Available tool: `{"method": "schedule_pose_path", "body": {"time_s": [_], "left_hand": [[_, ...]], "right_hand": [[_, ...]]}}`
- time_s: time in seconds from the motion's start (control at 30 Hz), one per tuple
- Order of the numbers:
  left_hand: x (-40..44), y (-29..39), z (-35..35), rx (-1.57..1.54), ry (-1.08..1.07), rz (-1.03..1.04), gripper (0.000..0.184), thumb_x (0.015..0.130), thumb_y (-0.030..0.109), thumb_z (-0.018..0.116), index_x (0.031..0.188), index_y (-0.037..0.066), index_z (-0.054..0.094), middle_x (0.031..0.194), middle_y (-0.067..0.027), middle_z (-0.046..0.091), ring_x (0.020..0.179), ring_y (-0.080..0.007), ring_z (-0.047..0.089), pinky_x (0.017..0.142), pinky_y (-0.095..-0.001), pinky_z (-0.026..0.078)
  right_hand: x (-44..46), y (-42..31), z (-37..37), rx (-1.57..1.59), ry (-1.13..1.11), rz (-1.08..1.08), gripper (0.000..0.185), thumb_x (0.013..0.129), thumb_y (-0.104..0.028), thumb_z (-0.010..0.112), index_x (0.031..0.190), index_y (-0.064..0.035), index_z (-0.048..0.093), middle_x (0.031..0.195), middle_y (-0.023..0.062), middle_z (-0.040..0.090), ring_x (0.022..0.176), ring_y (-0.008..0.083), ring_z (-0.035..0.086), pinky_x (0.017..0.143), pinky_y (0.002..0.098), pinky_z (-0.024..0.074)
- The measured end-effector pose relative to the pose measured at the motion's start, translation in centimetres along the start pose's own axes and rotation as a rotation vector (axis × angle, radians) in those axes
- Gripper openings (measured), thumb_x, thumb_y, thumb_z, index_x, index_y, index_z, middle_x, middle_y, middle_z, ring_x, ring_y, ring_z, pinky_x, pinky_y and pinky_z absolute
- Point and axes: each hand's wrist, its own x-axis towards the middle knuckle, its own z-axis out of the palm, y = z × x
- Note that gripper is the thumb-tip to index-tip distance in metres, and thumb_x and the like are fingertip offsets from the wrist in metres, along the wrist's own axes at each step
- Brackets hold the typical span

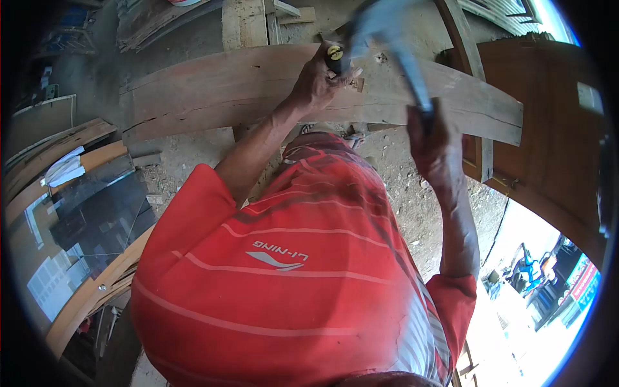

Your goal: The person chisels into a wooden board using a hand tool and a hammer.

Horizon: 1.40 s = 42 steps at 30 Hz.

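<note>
A wide wooden plank (213,90) lies crosswise in front of me, with cracks along its grain. My left hand (317,84) is closed around a dark tool with a round yellow end (334,53), held over the plank. The part of this tool below my fingers is hidden. In my right hand (433,138) is the dark handle of a hammer (406,64), whose blurred metal head is up near the yellow end. A small cut or notch (356,84) shows in the plank beside my left hand.
At the left lie stacked boards and a dark glossy panel (97,213). A wooden post (467,45) and a large brown wooden panel (541,97) stand at the right. More planks (245,26) are beyond the work plank. Rubble lies on the ground (412,206).
</note>
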Motion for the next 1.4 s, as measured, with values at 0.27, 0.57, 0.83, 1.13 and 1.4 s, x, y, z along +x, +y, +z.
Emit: {"method": "schedule_pose_path", "body": {"time_s": [0.27,0.57,0.83,1.13,1.4], "left_hand": [[-1.4,1.6,-0.8,-0.018,0.045,-0.053,0.033,0.095,0.020,0.078,0.110,0.007,0.051,0.091,-0.0023,0.061,0.085,-0.0126,0.060,0.079,-0.0321,0.053],[-2.0,-2.6,1.0,-0.099,-0.009,0.031,0.038,0.093,0.020,0.079,0.114,0.007,0.050,0.095,-0.0067,0.062,0.088,-0.0178,0.063,0.081,-0.0355,0.053],[-0.8,1.4,0.0,0.021,0.040,-0.091,0.049,0.094,0.024,0.076,0.129,0.005,0.047,0.096,-0.0094,0.062,0.083,-0.0229,0.063,0.080,-0.0369,0.053],[-1.7,-0.2,0.1,-0.102,0.124,-0.080,0.038,0.095,0.022,0.075,0.121,0.004,0.052,0.099,-0.0046,0.061,0.086,-0.0147,0.059,0.082,-0.0322,0.051],[-1.1,-1.9,0.0,-0.674,0.265,-0.252,0.025,0.097,0.021,0.074,0.101,0.008,0.053,0.097,-0.0052,0.065,0.106,-0.0226,0.071,0.097,-0.0409,0.060]], "right_hand": [[1.1,-4.5,-2.2,0.219,0.071,-0.026,0.033,0.107,-0.035,0.060,0.100,-0.0030,0.057,0.069,0.0033,0.053,0.056,0.0111,0.046,0.052,0.0310,0.0389],[-0.1,-0.8,0.2,-0.159,-0.251,-0.188,0.023,0.100,-0.022,0.068,0.097,-0.0033,0.056,0.068,0.0198,0.060,0.064,0.0405,0.064,0.055,0.0467,0.0466],[2.4,-7.0,-2.8,0.534,0.241,-0.351,0.033,0.107,-0.032,0.056,0.097,-0.0010,0.057,0.066,-0.0004,0.052,0.049,0.0074,0.045,0.043,0.0248,0.0360],[1.5,-1.8,0.9,0.031,-0.199,-0.045,0.032,0.103,-0.027,0.064,0.090,-0.0020,0.051,0.063,0.0181,0.056,0.050,0.0314,0.047,0.053,0.0428,0.0417],[1.1,0.3,-0.4,0.103,-0.047,0.188,0.036,0.105,-0.035,0.062,0.092,-0.0028,0.054,0.064,0.0094,0.047,0.061,0.0150,0.043,0.057,0.0357,0.0412]]}}
